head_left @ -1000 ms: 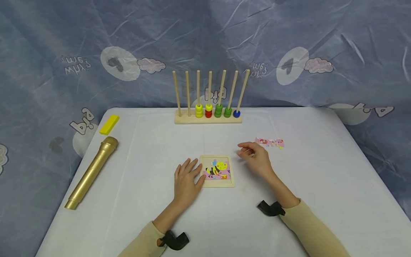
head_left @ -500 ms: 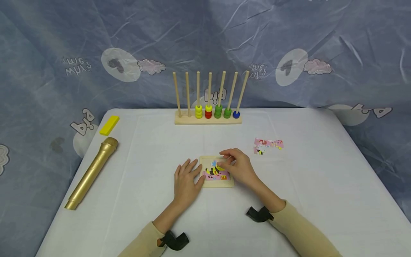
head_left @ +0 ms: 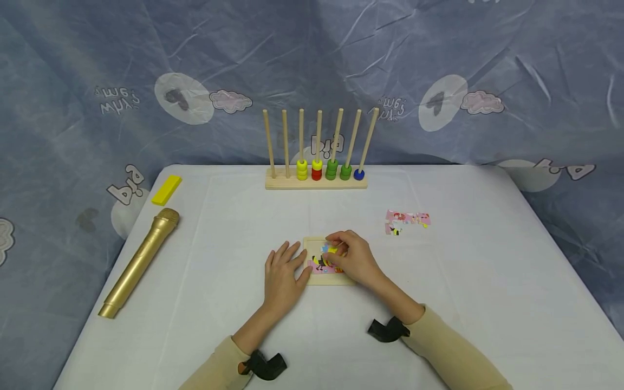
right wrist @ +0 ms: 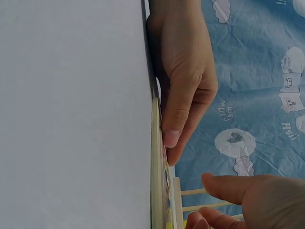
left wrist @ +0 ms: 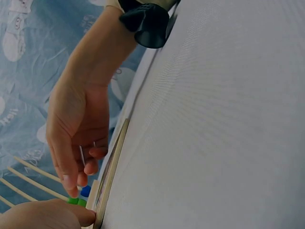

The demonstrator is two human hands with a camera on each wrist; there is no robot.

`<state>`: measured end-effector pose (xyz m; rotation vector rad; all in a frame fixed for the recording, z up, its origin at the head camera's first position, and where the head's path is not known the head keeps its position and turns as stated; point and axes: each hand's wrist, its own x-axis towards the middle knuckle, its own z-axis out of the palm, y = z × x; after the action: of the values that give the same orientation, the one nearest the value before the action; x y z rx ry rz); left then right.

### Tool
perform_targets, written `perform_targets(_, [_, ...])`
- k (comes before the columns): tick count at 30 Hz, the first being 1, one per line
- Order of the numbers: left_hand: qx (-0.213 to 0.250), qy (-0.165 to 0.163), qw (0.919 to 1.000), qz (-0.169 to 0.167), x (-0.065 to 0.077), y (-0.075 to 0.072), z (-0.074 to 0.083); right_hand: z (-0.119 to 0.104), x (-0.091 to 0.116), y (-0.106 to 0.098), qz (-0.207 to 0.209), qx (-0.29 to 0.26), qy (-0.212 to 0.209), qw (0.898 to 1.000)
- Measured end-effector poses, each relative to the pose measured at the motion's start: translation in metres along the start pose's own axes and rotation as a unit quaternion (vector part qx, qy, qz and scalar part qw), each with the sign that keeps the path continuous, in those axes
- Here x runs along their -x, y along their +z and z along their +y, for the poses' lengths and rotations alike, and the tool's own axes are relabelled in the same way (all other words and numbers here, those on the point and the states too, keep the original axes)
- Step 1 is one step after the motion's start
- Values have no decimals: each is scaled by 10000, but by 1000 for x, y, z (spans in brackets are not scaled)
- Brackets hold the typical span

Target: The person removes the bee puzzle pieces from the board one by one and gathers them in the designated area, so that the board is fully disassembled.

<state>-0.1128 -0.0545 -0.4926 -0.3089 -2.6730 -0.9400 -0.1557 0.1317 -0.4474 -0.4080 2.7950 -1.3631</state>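
A small square wooden puzzle tray lies on the table with part of a bee picture fitted in it. My left hand lies beside it, fingers spread, thumb and forefinger on the tray's left edge. Over the tray's right side hovers my right hand, its fingers bent toward the thumb and covering part of the picture. In the left wrist view, a thin pale edge of a puzzle piece shows between the right hand's fingers. Several loose pink puzzle pieces lie right of the tray.
A wooden bead stand with upright pegs and coloured beads stands at the table's back edge. On the left lie a gold microphone and a yellow block. A patterned blue-grey cloth hangs behind.
My right hand has moved left from beside the loose pieces to over the tray, uncovering a bee-striped piece among them. The left hand has stayed in place.
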Motion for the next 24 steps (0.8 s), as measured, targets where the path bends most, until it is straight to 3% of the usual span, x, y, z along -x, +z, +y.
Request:
perform_targets(13, [-34,-18,10000,-34,1,0,1,6,1,4,16,105,-45,9999])
perform_targets(24, [-55,-30,10000,14,0,-1,2,8,1,10,207,541,33,9983])
